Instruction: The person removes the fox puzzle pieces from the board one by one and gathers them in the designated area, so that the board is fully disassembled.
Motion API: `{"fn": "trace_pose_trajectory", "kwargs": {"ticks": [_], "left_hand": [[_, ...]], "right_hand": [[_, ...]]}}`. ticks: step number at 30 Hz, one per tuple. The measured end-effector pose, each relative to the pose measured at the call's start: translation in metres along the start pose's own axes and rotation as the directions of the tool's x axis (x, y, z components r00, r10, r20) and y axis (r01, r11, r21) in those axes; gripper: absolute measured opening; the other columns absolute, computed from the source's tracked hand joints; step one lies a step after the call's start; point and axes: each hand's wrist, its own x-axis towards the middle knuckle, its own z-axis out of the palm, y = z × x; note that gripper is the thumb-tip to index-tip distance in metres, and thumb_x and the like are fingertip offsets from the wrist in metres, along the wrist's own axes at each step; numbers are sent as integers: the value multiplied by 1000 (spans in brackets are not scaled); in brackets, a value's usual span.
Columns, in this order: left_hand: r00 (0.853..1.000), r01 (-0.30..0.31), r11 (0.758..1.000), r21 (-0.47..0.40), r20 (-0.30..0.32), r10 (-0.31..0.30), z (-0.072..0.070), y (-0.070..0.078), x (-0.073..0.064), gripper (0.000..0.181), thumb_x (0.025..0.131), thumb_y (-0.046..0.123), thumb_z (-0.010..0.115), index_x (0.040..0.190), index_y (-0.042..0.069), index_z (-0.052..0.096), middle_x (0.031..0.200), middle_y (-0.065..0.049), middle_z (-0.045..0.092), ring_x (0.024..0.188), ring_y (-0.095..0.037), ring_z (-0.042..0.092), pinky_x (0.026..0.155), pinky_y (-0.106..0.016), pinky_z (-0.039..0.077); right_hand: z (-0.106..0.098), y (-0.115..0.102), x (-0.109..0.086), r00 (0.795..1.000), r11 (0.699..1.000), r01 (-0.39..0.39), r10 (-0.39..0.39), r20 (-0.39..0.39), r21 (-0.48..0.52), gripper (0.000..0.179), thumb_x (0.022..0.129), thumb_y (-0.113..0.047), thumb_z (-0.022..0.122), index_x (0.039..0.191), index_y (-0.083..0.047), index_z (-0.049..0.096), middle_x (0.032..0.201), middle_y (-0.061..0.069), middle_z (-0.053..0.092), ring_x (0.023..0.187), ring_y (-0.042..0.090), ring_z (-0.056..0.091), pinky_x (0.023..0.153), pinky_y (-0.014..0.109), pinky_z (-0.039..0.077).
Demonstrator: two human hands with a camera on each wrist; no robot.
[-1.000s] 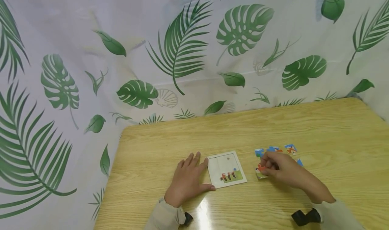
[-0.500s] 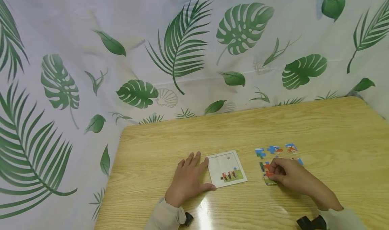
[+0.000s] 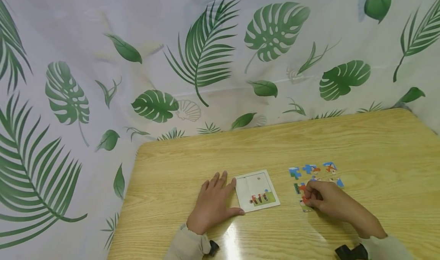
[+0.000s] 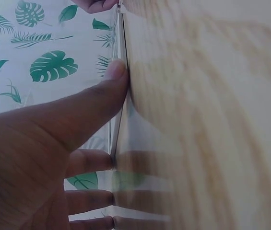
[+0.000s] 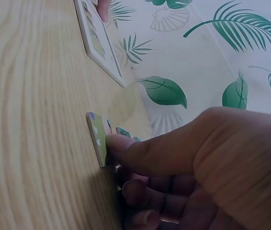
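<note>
left hand (image 3: 213, 204) flat beside puzzle tray (image 3: 257, 191) — right hand (image 3: 326, 199) curled, grip pinching puzzle piece (image 3: 304, 202).

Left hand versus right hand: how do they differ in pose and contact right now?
The left hand lies flat, fingers straight, thumb against the puzzle board edge; the right hand is curled, pinching a puzzle piece. The left hand grips nothing; the right hand sits among loose pieces. Both rest on the wooden table.
</note>
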Motion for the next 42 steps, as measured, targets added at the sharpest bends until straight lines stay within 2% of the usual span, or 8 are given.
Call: {"fn": "trace_pose_trajectory", "kwargs": {"ticks": [6, 10, 15, 19, 24, 29, 35, 42], "left_hand": [[1000, 1, 1000, -8, 10, -1, -2, 1, 1, 93, 85, 67, 73, 158, 16, 47, 164, -18, 34, 151, -40, 31, 114, -61, 35], [999, 3, 1000, -27, 52, -2, -4, -1, 1, 93, 87, 66, 72, 160, 15, 43, 166, -17, 30, 153, -39, 27, 116, -61, 32], [993, 37, 992, -124, 119, -22, -9, -4, -1, 104, 84, 60, 79, 164, 13, 32, 169, -16, 22, 156, -38, 19, 120, -62, 24], [994, 12, 983, -184, 107, 8, -11, -1, -1, 108, 83, 59, 81, 165, 14, 27, 170, -12, 21, 156, -40, 16, 119, -64, 23], [995, -56, 993, -102, 72, 64, -7, 4, 0, 94, 85, 60, 77, 160, 17, 42, 168, -5, 30, 154, -37, 24, 117, -63, 28], [998, -16, 998, -62, 67, 20, -6, 6, -3, 92, 81, 58, 82, 156, 16, 49, 165, -6, 36, 151, -37, 33, 113, -68, 32], [1000, 1, 998, -57, 26, 1, -8, 3, -5, 96, 82, 65, 78, 159, 19, 45, 166, -14, 33, 151, -42, 29, 113, -68, 31], [999, -9, 1000, -26, 51, 11, -1, 1, 0, 93, 85, 72, 68, 160, 25, 42, 168, -8, 29, 153, -37, 27, 114, -65, 32]], "right_hand": [[-3, -1, -1, 1000, 1000, -26, 26, 7, 1, 18, 92, -1, 75, 90, -11, 61, 78, -9, 58, 63, 2, 49, 54, 23, 45], [-3, -3, 0, 1000, 1000, 4, -4, -27, -14, 17, 92, -4, 75, 89, -13, 61, 77, -11, 59, 61, 0, 48, 52, 23, 45], [1, -6, 4, 996, 998, 51, -53, -65, -26, 17, 92, -3, 76, 89, -13, 62, 76, -12, 59, 60, 0, 48, 52, 22, 45], [5, -13, 9, 998, 999, 39, -40, -57, -16, 14, 93, -3, 75, 91, -10, 64, 77, -10, 60, 63, 1, 50, 53, 22, 46], [10, -25, 16, 1000, 1000, -6, 6, -6, 3, 11, 96, -6, 73, 91, -12, 64, 78, -9, 61, 65, 2, 52, 56, 24, 48], [11, -36, 25, 999, 1000, -21, 21, 26, 0, 10, 98, -11, 72, 93, -12, 64, 78, -9, 59, 65, 3, 50, 57, 24, 47], [16, -52, 44, 998, 1000, 2, -4, 69, 28, 9, 100, -12, 70, 93, -12, 63, 75, -9, 56, 62, 4, 48, 54, 24, 44], [39, -81, 73, 992, 997, 76, -72, 105, -35, 4, 98, -11, 72, 98, -11, 68, 80, -9, 58, 65, 5, 49, 57, 26, 45]]}}
